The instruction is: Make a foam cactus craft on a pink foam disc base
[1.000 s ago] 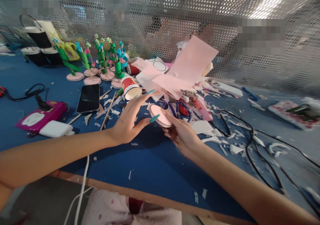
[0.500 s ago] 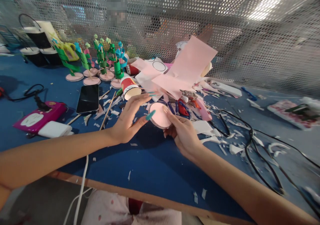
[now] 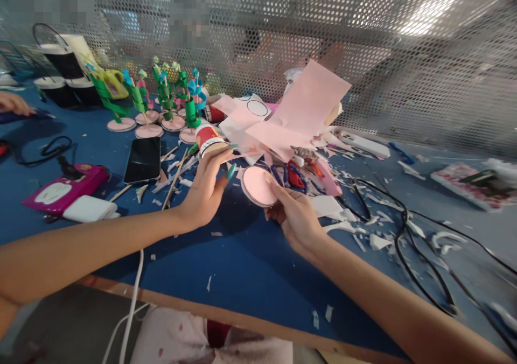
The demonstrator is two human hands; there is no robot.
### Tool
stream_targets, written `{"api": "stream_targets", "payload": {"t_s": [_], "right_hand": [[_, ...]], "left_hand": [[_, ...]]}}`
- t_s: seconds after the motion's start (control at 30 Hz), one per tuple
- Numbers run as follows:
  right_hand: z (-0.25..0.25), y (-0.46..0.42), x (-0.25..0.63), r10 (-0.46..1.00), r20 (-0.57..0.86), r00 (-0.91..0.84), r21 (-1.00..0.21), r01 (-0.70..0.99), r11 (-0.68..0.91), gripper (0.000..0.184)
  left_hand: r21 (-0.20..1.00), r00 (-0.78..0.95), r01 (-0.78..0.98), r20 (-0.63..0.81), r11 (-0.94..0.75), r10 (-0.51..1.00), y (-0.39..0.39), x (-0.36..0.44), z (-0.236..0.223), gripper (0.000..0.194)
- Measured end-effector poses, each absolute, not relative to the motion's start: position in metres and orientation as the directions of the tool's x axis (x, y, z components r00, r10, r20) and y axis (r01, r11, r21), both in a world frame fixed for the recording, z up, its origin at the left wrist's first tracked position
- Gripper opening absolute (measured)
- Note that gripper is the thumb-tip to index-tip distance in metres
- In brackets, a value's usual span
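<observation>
Between thumb and fingers, my right hand [image 3: 297, 213] pinches a round pink disc [image 3: 257, 185] with a pale edge, tilted above the blue table. My left hand [image 3: 208, 189] is to the left of the disc and apart from it, thumb and fingers extended with nothing between them. Just beyond its fingertips a red and white paper cup [image 3: 209, 138] lies on its side. Behind and to the right is a heap of pink paper sheets [image 3: 309, 111]. Several green and blue paper spirals on sticks [image 3: 189, 108] stand on similar pink discs at the back left.
A black phone [image 3: 142, 159] and a magenta power socket [image 3: 67, 191] with a white adapter lie at left. Paper scraps and black cables [image 3: 404, 235] spread over the right side. A perforated metal panel [image 3: 258, 35] closes the back. Another person's hand [image 3: 14, 104] shows at far left.
My left hand has drawn back leftward, away from the disc. My right hand holds the disc in nearly the same place. Another person's hand has appeared at the far left.
</observation>
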State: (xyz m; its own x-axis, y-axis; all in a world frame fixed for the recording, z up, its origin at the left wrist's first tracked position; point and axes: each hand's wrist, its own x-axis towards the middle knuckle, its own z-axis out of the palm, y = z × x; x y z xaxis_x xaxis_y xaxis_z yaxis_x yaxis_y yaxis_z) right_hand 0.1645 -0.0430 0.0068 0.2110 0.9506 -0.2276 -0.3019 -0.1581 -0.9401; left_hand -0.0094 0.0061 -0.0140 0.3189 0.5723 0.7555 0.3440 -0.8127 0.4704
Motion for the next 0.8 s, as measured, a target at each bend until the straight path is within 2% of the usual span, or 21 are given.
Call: {"api": "stream_targets", "payload": {"t_s": [0.13,0.3,0.43,0.6,0.8], "right_hand": [[0.004,-0.045,0.166,0.971,-0.104,0.217,-0.986,-0.148,-0.073,0.048],[0.004,-0.050,0.166,0.970,0.048,0.240,-0.996,0.081,0.029,0.052],[0.005,-0.053,0.163,0.969,0.072,0.236,-0.995,0.089,0.052,0.056],[0.004,-0.055,0.161,0.971,0.065,0.231,-0.997,0.062,0.052,0.052],[0.002,-0.055,0.162,0.976,0.024,0.216,-1.000,0.017,0.021,0.050]], "left_hand": [[0.536,0.403,0.258,0.696,-0.804,0.594,0.004,-0.010,-0.014,0.047],[0.543,0.506,0.235,0.639,-0.806,0.579,0.004,-0.008,-0.013,0.061],[0.531,0.521,0.243,0.635,-0.812,0.571,0.005,-0.006,-0.013,0.067],[0.549,0.531,0.236,0.619,-0.802,0.580,0.003,-0.006,-0.012,0.069],[0.503,0.565,0.230,0.628,-0.833,0.535,0.003,-0.007,-0.012,0.073]]}}
